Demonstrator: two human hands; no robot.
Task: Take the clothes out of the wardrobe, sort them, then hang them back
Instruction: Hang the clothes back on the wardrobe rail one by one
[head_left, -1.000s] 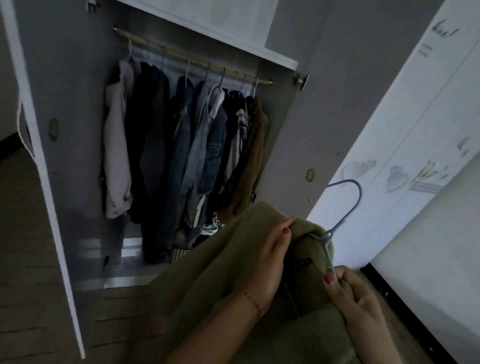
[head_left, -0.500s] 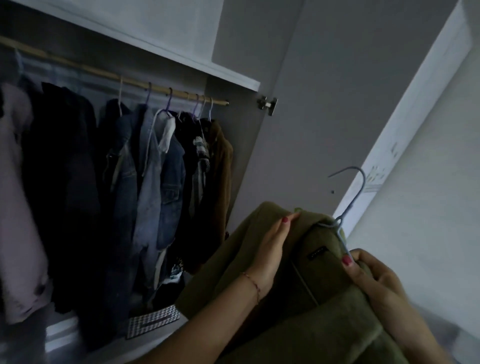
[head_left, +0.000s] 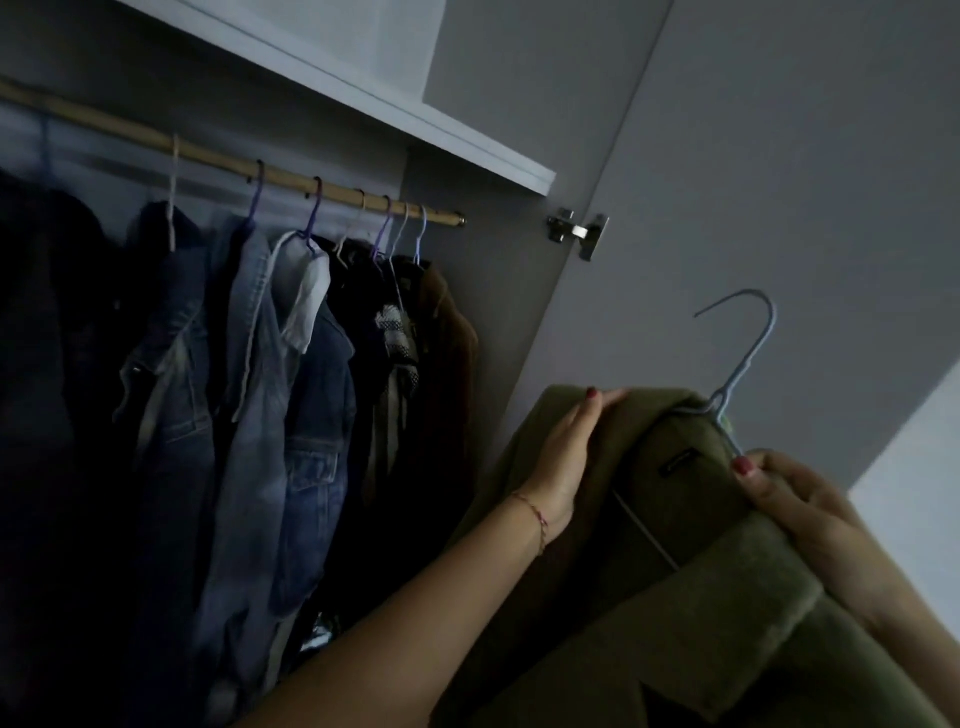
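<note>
An olive green coat (head_left: 691, 613) on a light blue wire hanger (head_left: 748, 353) is held up at the lower right, in front of the open wardrobe. My left hand (head_left: 571, 447) lies flat on the coat's left shoulder with straight fingers. My right hand (head_left: 795, 504) grips the coat's right shoulder and the hanger's arm. The hanger's hook points up and left, to the right of and below the rail's end. Inside the wardrobe a wooden rail (head_left: 218, 156) carries several hung garments: dark coats, denim jackets (head_left: 270, 395) and a brown coat (head_left: 447, 353) at the right end.
A white shelf (head_left: 395, 114) runs above the rail. The grey open wardrobe door (head_left: 727, 182) stands behind the coat, with a metal hinge (head_left: 576, 231) near the rail's end. A pale wall shows at the far right.
The view has moved closer to the wardrobe and tilted up. The coat and hanger have risen toward the rail's right end. Both hands keep their places on the coat.
</note>
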